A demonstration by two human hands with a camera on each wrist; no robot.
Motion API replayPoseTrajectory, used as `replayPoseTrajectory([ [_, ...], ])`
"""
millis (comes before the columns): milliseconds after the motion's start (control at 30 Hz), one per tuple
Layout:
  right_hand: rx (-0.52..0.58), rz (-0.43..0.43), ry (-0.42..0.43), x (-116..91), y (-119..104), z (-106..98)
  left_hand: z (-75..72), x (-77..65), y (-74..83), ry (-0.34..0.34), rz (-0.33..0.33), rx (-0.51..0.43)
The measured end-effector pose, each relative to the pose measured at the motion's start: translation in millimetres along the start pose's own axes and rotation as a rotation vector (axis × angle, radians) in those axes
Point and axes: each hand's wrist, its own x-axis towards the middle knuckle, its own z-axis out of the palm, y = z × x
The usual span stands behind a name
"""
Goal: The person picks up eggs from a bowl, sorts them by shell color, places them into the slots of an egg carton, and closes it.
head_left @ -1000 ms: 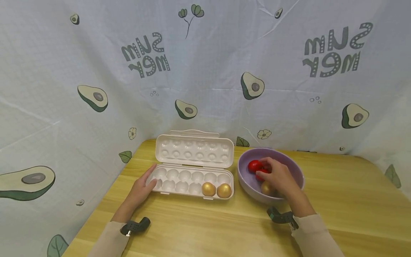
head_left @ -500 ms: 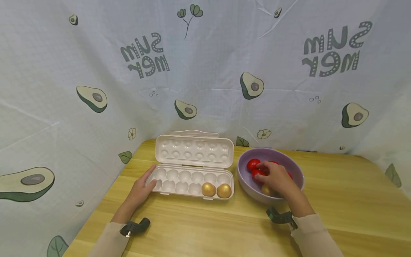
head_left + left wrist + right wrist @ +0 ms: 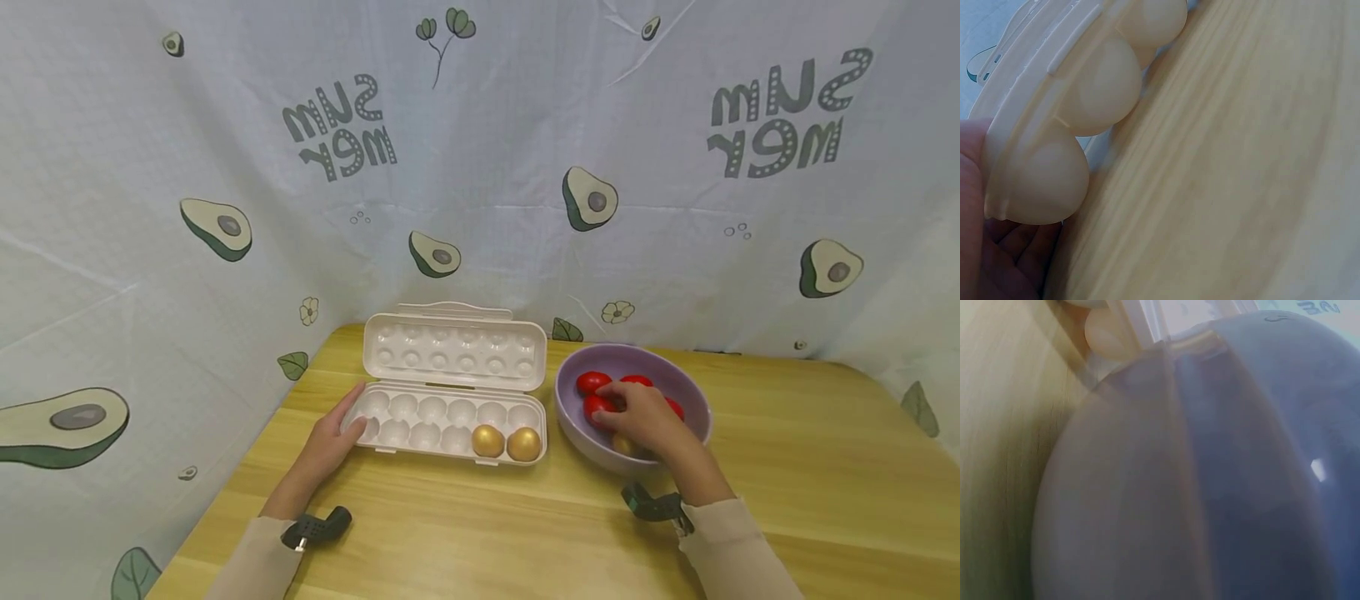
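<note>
A pale plastic egg box lies with its lid raised. Two gold eggs occupy cells at its front right. My left hand grips the box's left end, thumb on the near side; in the left wrist view its fingers reach beneath the rounded cells. To the right, my right hand is inside a purple bowl, thumb and fingertips around a red egg. Another red egg sits behind it. A gold egg lies below the palm, partly hidden.
More red eggs show beyond the right hand in the bowl. Box and bowl stand side by side on a wooden table. A patterned cloth hangs behind the table and along its left side.
My right hand has shifted slightly left in the bowl, and the red egg at its fingertips moved left too. More red eggs have come into sight behind the hand. The left hand has stayed put.
</note>
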Motion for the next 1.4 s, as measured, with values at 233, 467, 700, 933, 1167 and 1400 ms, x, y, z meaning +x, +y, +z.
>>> replayPoseTrajectory([
  [233, 0.003, -0.038, -0.024, -3.8, -0.5, 0.6, 0.7, 0.1, -0.3, -0.001, 0.004, -0.007],
  [467, 0.007, -0.034, -0.063, -5.8, -1.1, 1.1, 1.4, 0.9, 0.8, -0.008, 0.001, -0.013],
  [700, 0.006, -0.067, -0.074, -4.5, -2.2, 1.8, 0.1, 0.6, 2.1, -0.002, -0.009, 0.009],
  [933, -0.004, -0.09, -0.057, -4.4, -1.6, 1.6, 0.6, 1.0, 1.3, -0.001, 0.002, -0.011],
  [1167, -0.001, -0.141, -0.021, -3.8, -0.1, 2.4, 0.2, 1.2, 0.4, -0.003, 0.013, -0.01],
  [1400, 0.007, -0.206, 0.019, -2.1, 3.4, 4.7, 0.0, 1.0, 0.4, -0.006, 0.0, -0.006],
])
